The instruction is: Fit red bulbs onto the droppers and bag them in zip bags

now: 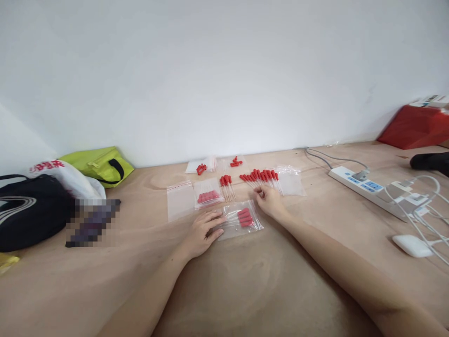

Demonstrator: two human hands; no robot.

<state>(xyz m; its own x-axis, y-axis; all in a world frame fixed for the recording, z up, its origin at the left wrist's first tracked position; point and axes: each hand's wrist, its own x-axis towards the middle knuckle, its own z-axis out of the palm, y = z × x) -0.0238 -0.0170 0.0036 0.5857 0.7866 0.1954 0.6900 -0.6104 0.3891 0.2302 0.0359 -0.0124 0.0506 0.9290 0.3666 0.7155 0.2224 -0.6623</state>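
Note:
My left hand (203, 232) lies at the left edge of a clear bag (229, 230), its thumb and fingers closed on that edge. Inside the bag are several red-handled tools (245, 217) with thin shafts. My right hand (268, 200) is just beyond the bag's right side, fingers curled at the shafts of a row of red-handled tools (259, 175); whether it grips one is too small to tell. Left of that row, a few more red-handled tools (226, 180) lie side by side. A second filled bag (207, 196) is beside them.
An open-topped flat bag (180, 201) lies left, more bags (293, 180) right. Small red pieces (201, 169) sit on bags near the wall. A power strip (368, 189) with cables and a white case (412, 245) are right; a green bag (96, 164) and black bag (35, 210) left.

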